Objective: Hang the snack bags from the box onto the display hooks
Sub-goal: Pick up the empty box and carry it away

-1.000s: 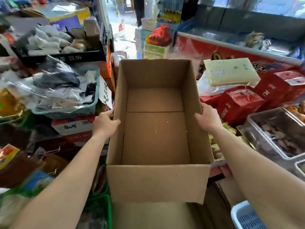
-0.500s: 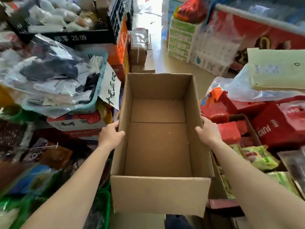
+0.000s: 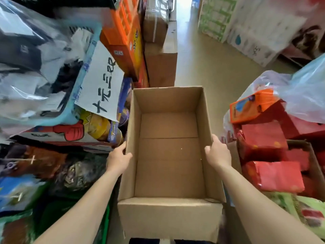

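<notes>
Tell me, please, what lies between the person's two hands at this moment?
In the head view, only the open cardboard box lies between them: the left hand grips its left wall, the right hand its right wall, and its inside is bare.

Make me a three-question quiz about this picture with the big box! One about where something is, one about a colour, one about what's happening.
1. Where is the white handwritten sign?
A) left of the cardboard box
B) inside it
C) right of it

2. What colour are the packs right of the box?
A) red
B) purple
C) black

3. How is the box?
A) full of bags
B) empty
C) taped shut

Answers: 1 A, it is by the blue basket at left. 2 A, plainly red. 3 B, its bare floor shows; the left hand and right hand grip its walls.
</notes>
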`<move>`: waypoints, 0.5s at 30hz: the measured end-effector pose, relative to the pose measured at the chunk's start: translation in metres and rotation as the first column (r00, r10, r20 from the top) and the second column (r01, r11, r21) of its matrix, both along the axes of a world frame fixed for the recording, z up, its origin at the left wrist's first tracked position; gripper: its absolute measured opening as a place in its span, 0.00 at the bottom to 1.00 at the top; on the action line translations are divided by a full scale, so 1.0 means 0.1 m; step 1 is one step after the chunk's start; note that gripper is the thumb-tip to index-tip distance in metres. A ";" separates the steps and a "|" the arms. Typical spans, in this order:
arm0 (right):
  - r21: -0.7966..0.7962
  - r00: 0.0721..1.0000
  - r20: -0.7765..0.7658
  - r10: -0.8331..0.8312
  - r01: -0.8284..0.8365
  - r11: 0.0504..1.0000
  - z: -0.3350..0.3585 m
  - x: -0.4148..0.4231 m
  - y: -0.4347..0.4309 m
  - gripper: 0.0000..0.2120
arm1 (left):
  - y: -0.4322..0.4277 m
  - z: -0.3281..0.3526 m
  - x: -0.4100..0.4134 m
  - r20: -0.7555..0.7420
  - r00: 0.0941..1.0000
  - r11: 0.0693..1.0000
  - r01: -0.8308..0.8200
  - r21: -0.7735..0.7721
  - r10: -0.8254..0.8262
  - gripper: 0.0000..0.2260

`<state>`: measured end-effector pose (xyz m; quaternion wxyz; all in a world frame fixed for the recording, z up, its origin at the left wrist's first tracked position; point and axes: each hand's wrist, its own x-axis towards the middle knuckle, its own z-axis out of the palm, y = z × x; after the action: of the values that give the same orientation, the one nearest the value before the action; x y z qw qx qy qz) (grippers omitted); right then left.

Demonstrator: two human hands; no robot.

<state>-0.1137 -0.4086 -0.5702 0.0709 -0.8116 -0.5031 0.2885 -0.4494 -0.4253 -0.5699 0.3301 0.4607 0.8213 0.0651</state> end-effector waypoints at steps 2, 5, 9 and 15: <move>-0.029 1.000 -0.003 -0.007 0.007 1.000 -0.30 -0.05 0.09 0.27 | 0.10 -0.32 -0.06 0.010 1.000 1.000 -0.018 -0.016 0.018 0.26; -0.056 1.000 0.014 -0.025 0.026 0.998 -0.76 -0.06 0.22 0.26 | 0.23 -0.80 -0.06 0.034 0.999 0.999 -0.024 -0.038 0.025 0.26; -0.091 0.998 0.049 -0.033 0.037 0.995 -1.43 0.01 0.40 0.26 | 0.42 -1.50 -0.04 0.039 0.999 0.998 -0.003 -0.061 0.005 0.26; -0.067 0.997 0.064 -0.048 0.052 0.996 -2.52 0.07 0.81 0.26 | 0.84 -2.57 0.04 0.048 0.999 0.999 0.004 -0.048 -0.002 0.26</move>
<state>-0.1069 -0.3271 -0.8225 0.0345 -0.8345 -0.4745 0.2781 -0.4456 -0.3412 -0.8268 0.3609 0.4522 0.8137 0.0557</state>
